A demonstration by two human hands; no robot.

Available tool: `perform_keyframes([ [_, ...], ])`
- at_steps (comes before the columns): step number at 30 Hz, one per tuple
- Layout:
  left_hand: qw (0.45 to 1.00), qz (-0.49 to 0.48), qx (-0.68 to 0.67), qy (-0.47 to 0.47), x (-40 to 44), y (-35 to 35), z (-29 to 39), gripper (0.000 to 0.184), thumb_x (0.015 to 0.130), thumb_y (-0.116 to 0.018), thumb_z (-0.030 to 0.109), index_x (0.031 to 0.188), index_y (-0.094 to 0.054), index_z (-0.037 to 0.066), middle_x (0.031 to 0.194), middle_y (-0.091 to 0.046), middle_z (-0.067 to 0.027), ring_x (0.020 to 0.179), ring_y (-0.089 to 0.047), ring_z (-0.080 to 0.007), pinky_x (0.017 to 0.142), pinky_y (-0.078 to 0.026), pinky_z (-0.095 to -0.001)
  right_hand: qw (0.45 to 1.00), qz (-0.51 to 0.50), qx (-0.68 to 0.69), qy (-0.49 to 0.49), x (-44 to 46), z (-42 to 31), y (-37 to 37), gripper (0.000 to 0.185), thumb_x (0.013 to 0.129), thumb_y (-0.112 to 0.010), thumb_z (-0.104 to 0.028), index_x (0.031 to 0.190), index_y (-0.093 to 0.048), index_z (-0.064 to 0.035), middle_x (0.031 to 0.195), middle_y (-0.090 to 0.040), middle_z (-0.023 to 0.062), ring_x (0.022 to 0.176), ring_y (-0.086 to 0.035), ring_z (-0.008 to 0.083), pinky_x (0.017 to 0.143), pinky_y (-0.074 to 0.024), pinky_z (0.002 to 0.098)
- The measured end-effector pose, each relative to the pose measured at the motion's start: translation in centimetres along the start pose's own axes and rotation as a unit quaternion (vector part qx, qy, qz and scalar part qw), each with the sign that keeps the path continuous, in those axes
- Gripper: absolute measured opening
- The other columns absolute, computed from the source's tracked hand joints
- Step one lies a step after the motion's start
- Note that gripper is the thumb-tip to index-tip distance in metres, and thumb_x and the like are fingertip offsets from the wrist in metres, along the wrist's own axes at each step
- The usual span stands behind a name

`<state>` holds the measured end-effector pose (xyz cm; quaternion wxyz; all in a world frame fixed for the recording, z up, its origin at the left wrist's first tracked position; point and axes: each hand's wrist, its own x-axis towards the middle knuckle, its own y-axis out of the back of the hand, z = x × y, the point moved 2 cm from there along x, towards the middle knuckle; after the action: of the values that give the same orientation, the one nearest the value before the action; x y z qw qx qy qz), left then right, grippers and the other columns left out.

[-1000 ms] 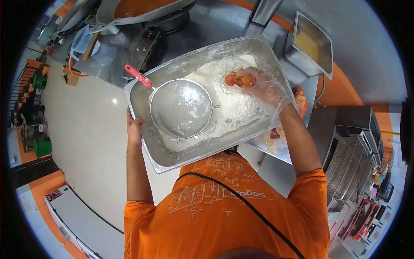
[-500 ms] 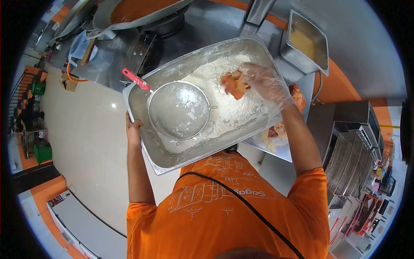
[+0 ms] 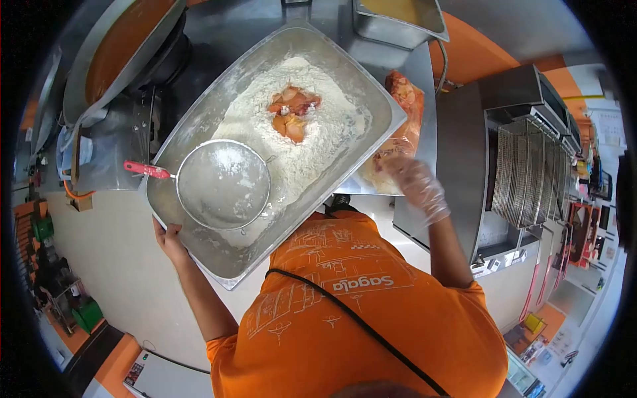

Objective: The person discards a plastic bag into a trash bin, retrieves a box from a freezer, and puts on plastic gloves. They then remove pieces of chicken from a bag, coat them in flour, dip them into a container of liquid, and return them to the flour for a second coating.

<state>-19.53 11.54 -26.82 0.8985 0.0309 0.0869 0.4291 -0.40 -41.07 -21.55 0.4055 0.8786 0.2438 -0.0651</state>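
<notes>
A large metal tray holds white flour, with pieces of raw meat lying on the flour. A round sieve with a red handle rests in the tray's left part, some flour on its mesh. My left hand grips the tray's left edge. In a clear plastic glove, my right hand is outside the tray, at the near end of a bag of raw meat. Its fingers are blurred, and whether they hold anything cannot be made out.
A wide pan of orange-brown liquid stands at the upper left. Behind the tray is a deep metal container with yellowish liquid. Wire fryer baskets hang at the right, beside a metal cabinet.
My right hand has let go of the meat, now on the flour, and moved out of the tray to the bagged meat. The view has turned rightward, shifting the tray left in it.
</notes>
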Motion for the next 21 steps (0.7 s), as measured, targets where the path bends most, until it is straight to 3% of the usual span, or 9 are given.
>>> perform_keyframes([
  [4,0.999,0.042,-0.002,-0.002,-1.3,-1.1,1.2,0.069,0.060,-0.046,-0.005,0.129,-0.047,-0.002,0.107,-0.058,-0.0050,0.086,-0.053,-0.0122,0.070,-0.040,-0.0212,0.974,0.132,-0.162,0.082,-0.5,-0.1,-5.4,0.027,0.084,-0.058,-0.012,0.108,-0.061,0.0000,0.104,-0.063,0.0167,0.095,-0.060,0.0327,0.082,-0.0491,0.0400],
  [6,0.999,0.044,0.009,0.004,-1.2,-0.8,0.8,0.069,0.060,-0.045,-0.005,0.129,-0.047,-0.002,0.107,-0.058,-0.0050,0.086,-0.053,-0.0123,0.071,-0.040,-0.0216,0.908,0.224,-0.343,0.084,-0.1,-1.6,-5.4,0.031,0.081,-0.056,-0.014,0.108,-0.059,0.0004,0.102,-0.062,0.0171,0.097,-0.057,0.0363,0.085,-0.0467,0.0459],
  [8,0.999,0.036,0.026,0.016,-1.0,-0.6,0.5,0.068,0.059,-0.047,-0.001,0.127,-0.049,-0.001,0.105,-0.060,-0.0076,0.090,-0.057,-0.0186,0.079,-0.044,-0.0250,0.905,0.231,-0.342,0.106,1.0,-0.8,-5.2,0.031,0.082,-0.055,-0.017,0.108,-0.059,-0.0003,0.100,-0.062,0.0173,0.095,-0.057,0.0362,0.085,-0.0456,0.0472],
  [10,0.999,0.035,0.007,0.021,-1.3,-0.8,0.5,0.068,0.059,-0.047,-0.001,0.127,-0.049,-0.001,0.105,-0.060,-0.0073,0.090,-0.057,-0.0182,0.079,-0.044,-0.0249,0.900,0.238,-0.340,0.137,2.2,-0.4,-4.9,0.030,0.083,-0.054,-0.019,0.107,-0.058,-0.0011,0.097,-0.062,0.0175,0.093,-0.058,0.0361,0.085,-0.0446,0.0486],
  [12,0.999,0.040,-0.009,0.027,-1.4,-0.7,0.9,0.067,0.059,-0.048,-0.001,0.127,-0.049,0.000,0.104,-0.060,-0.0071,0.090,-0.057,-0.0177,0.079,-0.044,-0.0247,0.941,0.032,-0.327,-0.074,3.7,0.2,-5.5,0.037,0.080,-0.056,-0.021,0.113,-0.054,-0.0037,0.106,-0.059,0.0186,0.104,-0.055,0.0286,0.088,-0.0431,0.0420],
  [13,0.999,0.038,-0.011,0.030,-1.4,-0.7,0.8,0.067,0.060,-0.048,-0.001,0.127,-0.049,0.000,0.104,-0.060,-0.0069,0.089,-0.057,-0.0178,0.079,-0.044,-0.0246,0.943,0.096,-0.316,-0.050,4.5,0.3,-5.5,0.031,0.081,-0.057,-0.024,0.105,-0.058,-0.0058,0.104,-0.059,0.0183,0.107,-0.053,0.0262,0.088,-0.0419,0.0400],
  [16,0.999,0.040,-0.031,0.018,-1.6,-1.2,1.2,0.062,0.064,-0.045,-0.005,0.125,-0.049,0.000,0.097,-0.059,-0.0032,0.081,-0.053,-0.0124,0.071,-0.041,-0.0217,0.939,0.231,-0.254,0.019,5.9,3.0,-6.5,0.028,0.081,-0.056,-0.024,0.104,-0.060,-0.0091,0.097,-0.061,0.0168,0.101,-0.056,0.0267,0.084,-0.0436,0.0400],
  [17,0.999,0.036,-0.027,0.023,-1.7,-1.2,1.4,0.061,0.064,-0.045,-0.005,0.125,-0.049,0.000,0.096,-0.058,-0.0028,0.079,-0.052,-0.0115,0.070,-0.041,-0.0215,0.865,0.237,-0.442,0.022,4.5,-3.2,-3.8,0.027,0.085,-0.053,-0.024,0.108,-0.060,-0.0116,0.102,-0.061,0.0154,0.105,-0.055,0.0273,0.087,-0.0424,0.0417],
  [21,0.998,0.044,-0.036,0.029,-2.0,-1.6,1.7,0.060,0.065,-0.045,-0.004,0.125,-0.050,0.000,0.092,-0.058,-0.0015,0.074,-0.049,-0.0096,0.067,-0.039,-0.0213,0.880,0.138,-0.455,-0.024,5.6,0.0,-5.8,0.028,0.086,-0.053,-0.024,0.110,-0.059,-0.0121,0.105,-0.061,0.0140,0.103,-0.056,0.0302,0.087,-0.0422,0.0455],
])
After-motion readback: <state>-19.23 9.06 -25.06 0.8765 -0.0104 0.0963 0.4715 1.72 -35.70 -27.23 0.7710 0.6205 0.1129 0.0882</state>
